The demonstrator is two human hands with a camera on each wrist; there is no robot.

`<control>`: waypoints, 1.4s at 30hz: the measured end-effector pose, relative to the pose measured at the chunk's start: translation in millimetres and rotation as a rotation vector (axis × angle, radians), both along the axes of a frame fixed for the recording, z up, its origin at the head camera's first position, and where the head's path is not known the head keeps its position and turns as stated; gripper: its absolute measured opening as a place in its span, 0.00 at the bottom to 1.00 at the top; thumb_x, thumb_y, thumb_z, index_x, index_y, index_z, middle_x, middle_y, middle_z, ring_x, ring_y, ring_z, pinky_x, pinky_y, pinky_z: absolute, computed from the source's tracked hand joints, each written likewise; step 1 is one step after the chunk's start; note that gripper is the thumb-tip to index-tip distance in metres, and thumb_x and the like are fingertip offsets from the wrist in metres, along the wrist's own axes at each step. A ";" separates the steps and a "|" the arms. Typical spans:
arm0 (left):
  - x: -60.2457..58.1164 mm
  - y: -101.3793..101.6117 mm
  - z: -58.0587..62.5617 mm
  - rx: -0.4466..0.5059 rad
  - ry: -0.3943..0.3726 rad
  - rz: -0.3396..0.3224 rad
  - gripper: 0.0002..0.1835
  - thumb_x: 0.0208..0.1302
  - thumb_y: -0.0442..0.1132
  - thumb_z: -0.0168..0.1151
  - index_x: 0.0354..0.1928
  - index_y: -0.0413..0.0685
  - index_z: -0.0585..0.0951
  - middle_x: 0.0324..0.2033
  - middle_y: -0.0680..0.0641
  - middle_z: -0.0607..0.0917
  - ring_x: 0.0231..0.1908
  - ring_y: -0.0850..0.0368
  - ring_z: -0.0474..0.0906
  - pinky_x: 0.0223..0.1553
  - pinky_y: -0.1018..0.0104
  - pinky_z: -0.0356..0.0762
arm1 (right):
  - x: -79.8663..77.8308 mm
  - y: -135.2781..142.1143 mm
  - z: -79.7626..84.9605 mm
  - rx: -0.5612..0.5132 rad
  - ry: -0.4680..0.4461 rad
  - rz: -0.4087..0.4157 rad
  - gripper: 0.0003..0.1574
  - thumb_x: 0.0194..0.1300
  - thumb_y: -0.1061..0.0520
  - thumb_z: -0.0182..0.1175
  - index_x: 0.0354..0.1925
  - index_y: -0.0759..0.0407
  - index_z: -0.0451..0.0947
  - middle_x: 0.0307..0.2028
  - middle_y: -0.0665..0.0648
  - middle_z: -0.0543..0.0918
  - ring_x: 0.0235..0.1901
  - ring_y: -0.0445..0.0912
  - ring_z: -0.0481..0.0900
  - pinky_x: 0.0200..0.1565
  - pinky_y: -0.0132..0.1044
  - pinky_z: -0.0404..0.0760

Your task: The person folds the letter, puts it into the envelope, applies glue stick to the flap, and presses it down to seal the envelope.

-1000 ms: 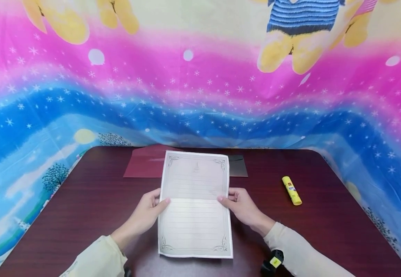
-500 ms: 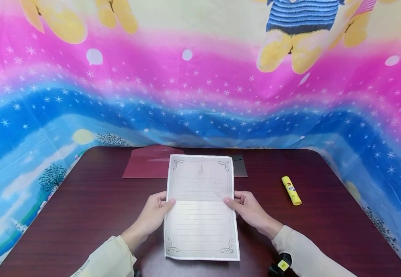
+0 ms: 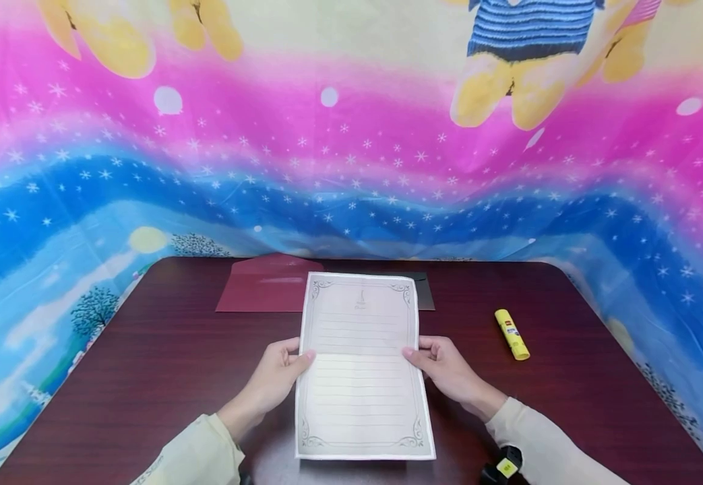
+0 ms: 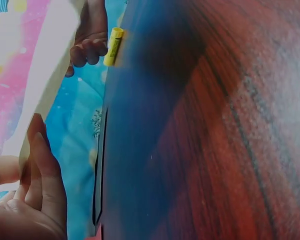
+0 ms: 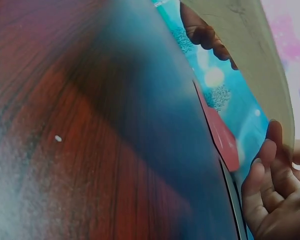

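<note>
A sheet of lined letter paper with ornate corners and a crease across its middle is held up above the table. My left hand pinches its left edge near the crease, thumb on the front and fingers behind. At the opposite edge my right hand pinches it the same way. Both wrist views show the paper raised off the tabletop, its back turned to the right wrist camera. Behind the sheet lie a dark red envelope and a dark grey envelope, each partly covered by it.
A yellow glue stick lies on the right side of the dark wooden table. Patterned cloth hangs along the table's back and sides. A tiny white speck is on the tabletop in the right wrist view.
Both hands have moved the sheet to the right and slightly nearer to me, keeping their pinch on its edges. The envelopes and glue stick stay in place.
</note>
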State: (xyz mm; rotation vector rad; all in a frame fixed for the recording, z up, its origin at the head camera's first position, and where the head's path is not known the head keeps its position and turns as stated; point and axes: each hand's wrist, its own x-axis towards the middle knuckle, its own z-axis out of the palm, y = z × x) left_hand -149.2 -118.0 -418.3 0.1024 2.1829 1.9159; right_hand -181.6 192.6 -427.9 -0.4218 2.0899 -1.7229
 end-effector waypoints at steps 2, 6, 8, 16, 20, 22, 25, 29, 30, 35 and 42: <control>0.2 0.2 0.4 -0.011 0.002 0.004 0.22 0.77 0.38 0.53 0.64 0.30 0.73 0.44 0.35 0.90 0.42 0.49 0.90 0.45 0.60 0.87 | 0.2 1.9 -0.1 -0.003 0.005 -0.004 0.29 0.79 0.51 0.51 0.66 0.73 0.70 0.50 0.70 0.87 0.42 0.44 0.90 0.44 0.36 0.87; -2.0 -0.3 -1.3 -0.001 -0.001 0.003 0.21 0.77 0.38 0.53 0.62 0.29 0.75 0.45 0.34 0.89 0.43 0.50 0.90 0.47 0.60 0.86 | 0.5 5.2 -0.2 -0.022 -0.007 -0.011 0.30 0.79 0.52 0.51 0.66 0.73 0.69 0.51 0.70 0.86 0.43 0.44 0.90 0.45 0.36 0.87; -3.3 -0.8 -3.2 0.007 -0.008 -0.001 0.21 0.77 0.39 0.53 0.62 0.28 0.75 0.45 0.34 0.89 0.43 0.49 0.90 0.48 0.59 0.86 | 0.7 6.4 -0.4 -0.030 -0.026 -0.008 0.31 0.79 0.51 0.51 0.68 0.72 0.67 0.52 0.69 0.86 0.44 0.44 0.90 0.46 0.37 0.87; -3.4 -2.4 -4.8 0.064 -0.028 -0.067 0.23 0.77 0.40 0.52 0.63 0.28 0.73 0.48 0.33 0.88 0.45 0.48 0.90 0.50 0.59 0.86 | 2.6 11.6 -1.0 -0.077 -0.065 0.016 0.34 0.80 0.50 0.50 0.70 0.75 0.63 0.53 0.63 0.87 0.46 0.42 0.89 0.49 0.35 0.86; -2.4 -2.9 -3.4 0.073 -0.026 -0.083 0.23 0.77 0.40 0.51 0.64 0.28 0.74 0.48 0.34 0.88 0.45 0.51 0.90 0.50 0.61 0.85 | 2.9 13.2 -0.3 -0.096 -0.080 0.018 0.35 0.80 0.50 0.50 0.70 0.75 0.62 0.52 0.59 0.88 0.47 0.41 0.88 0.50 0.35 0.85; -2.1 -2.9 -2.8 0.077 -0.030 -0.086 0.23 0.77 0.40 0.51 0.64 0.29 0.74 0.48 0.34 0.88 0.45 0.52 0.90 0.49 0.63 0.85 | 3.4 13.8 0.3 -0.099 -0.084 0.021 0.35 0.80 0.50 0.50 0.70 0.76 0.62 0.52 0.58 0.89 0.47 0.42 0.88 0.50 0.35 0.85; -1.5 -2.9 -2.2 0.083 -0.034 -0.088 0.23 0.77 0.41 0.51 0.63 0.29 0.74 0.48 0.34 0.88 0.44 0.53 0.90 0.49 0.63 0.85 | 4.1 14.3 1.6 -0.098 -0.088 0.027 0.35 0.80 0.50 0.50 0.70 0.76 0.61 0.52 0.59 0.88 0.47 0.42 0.88 0.51 0.35 0.85; -0.7 -3.1 -2.4 0.096 -0.040 -0.097 0.23 0.78 0.41 0.52 0.63 0.28 0.74 0.48 0.35 0.88 0.43 0.56 0.90 0.49 0.63 0.85 | 5.3 15.1 3.9 -0.103 -0.089 0.031 0.35 0.80 0.50 0.50 0.70 0.76 0.61 0.51 0.57 0.89 0.47 0.42 0.88 0.51 0.35 0.85; -0.5 -3.4 -2.5 0.108 -0.042 -0.103 0.23 0.78 0.41 0.51 0.64 0.28 0.73 0.48 0.34 0.88 0.43 0.56 0.90 0.49 0.63 0.85 | 5.6 15.6 4.3 -0.109 -0.091 0.030 0.35 0.80 0.50 0.50 0.70 0.76 0.61 0.51 0.56 0.89 0.47 0.42 0.88 0.51 0.35 0.85; 0.0 -5.7 -2.3 0.196 -0.057 -0.141 0.26 0.77 0.38 0.52 0.69 0.27 0.66 0.48 0.36 0.89 0.40 0.60 0.89 0.43 0.63 0.86 | 6.5 19.4 5.8 -0.152 -0.098 0.034 0.35 0.80 0.53 0.49 0.70 0.79 0.58 0.48 0.50 0.90 0.46 0.41 0.88 0.48 0.35 0.86; -1.8 -8.2 -1.1 0.334 -0.109 -0.189 0.30 0.75 0.35 0.51 0.72 0.25 0.58 0.44 0.50 0.91 0.40 0.61 0.89 0.42 0.64 0.86 | 7.0 24.4 6.5 -0.226 -0.144 0.058 0.30 0.80 0.54 0.49 0.69 0.74 0.63 0.48 0.48 0.89 0.45 0.40 0.88 0.45 0.34 0.86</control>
